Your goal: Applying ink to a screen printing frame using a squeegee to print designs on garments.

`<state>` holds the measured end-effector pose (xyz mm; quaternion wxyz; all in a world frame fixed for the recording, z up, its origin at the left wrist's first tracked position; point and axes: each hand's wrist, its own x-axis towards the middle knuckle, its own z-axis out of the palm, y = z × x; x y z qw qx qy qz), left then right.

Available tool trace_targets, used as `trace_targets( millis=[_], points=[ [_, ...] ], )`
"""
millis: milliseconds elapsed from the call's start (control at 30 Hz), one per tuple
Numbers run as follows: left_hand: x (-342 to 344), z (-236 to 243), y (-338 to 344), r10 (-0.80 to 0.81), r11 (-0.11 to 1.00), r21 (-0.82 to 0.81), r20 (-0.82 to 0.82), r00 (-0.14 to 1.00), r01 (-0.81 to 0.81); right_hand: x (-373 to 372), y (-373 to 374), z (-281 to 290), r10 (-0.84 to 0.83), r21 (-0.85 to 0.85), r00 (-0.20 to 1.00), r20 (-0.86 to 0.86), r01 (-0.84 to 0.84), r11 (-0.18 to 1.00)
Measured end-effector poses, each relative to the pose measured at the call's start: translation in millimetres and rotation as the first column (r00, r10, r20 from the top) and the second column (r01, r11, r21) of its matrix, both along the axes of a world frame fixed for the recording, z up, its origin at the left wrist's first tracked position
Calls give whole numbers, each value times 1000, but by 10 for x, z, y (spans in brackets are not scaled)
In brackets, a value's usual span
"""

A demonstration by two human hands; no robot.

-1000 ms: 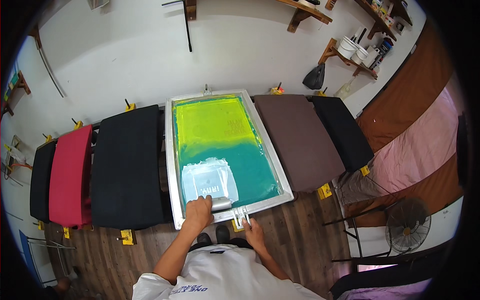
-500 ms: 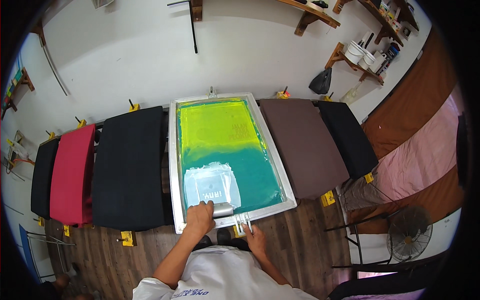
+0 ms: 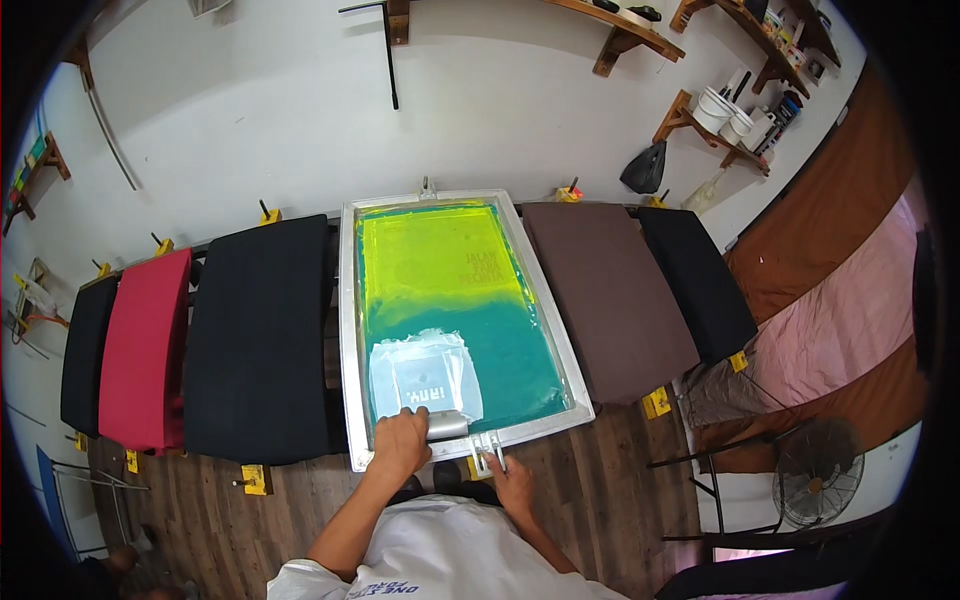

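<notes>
A printing screen (image 3: 352,300) in a silvery metal frame lies in front of me. Its mesh is teal, with bright yellow-green ink over the far half and a pale bluish-white ink patch (image 3: 420,370) at the near left. My left hand (image 3: 402,442) grips a grey metal squeegee (image 3: 447,425) at the near edge of that patch; its fingers cover the squeegee's left end. At the middle of the frame's near side is a metal clamp (image 3: 487,452). My right hand (image 3: 514,484) has its fingers closed on this clamp, partly hidden by it.
Black (image 3: 255,340), red (image 3: 145,350) and brown (image 3: 610,300) cloth-covered boards flank the screen, with yellow brackets (image 3: 256,479) at their ends. A standing fan (image 3: 818,475) is at right. White tubs (image 3: 712,108) sit on a wall shelf; pink and brown cloth hangs at right.
The view has shifted very slightly. Both hands keep their grips, and the squeegee stays near the front edge of the pale patch. Lettering seen through the mesh looks slightly different.
</notes>
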<state>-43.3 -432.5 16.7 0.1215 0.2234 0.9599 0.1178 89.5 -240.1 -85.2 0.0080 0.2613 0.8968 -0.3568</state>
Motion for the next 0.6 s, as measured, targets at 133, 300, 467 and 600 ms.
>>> trace_targets(
  millis=[133, 300, 467, 600],
  points=[
    [22, -28, -8, -4, 1000, 12, -33, 999, 4, -3, 3, -8, -2, 9, 998, -61, 2, 1000],
    [76, -55, -5, 1, 999, 41, -68, 998, 1, -12, -8, 2, -18, -45, 997, -80, 15, 999],
    [173, -130, 6, 16, 995, 95, -123, 992, -4, -14, -27, 27, -39, -104, 981, -189, 19, 994],
    [242, -306, 1, 20, 994, 108, -139, 990, -5, 24, 13, -113, -17, -106, 985, -171, -1, 994]
  ],
)
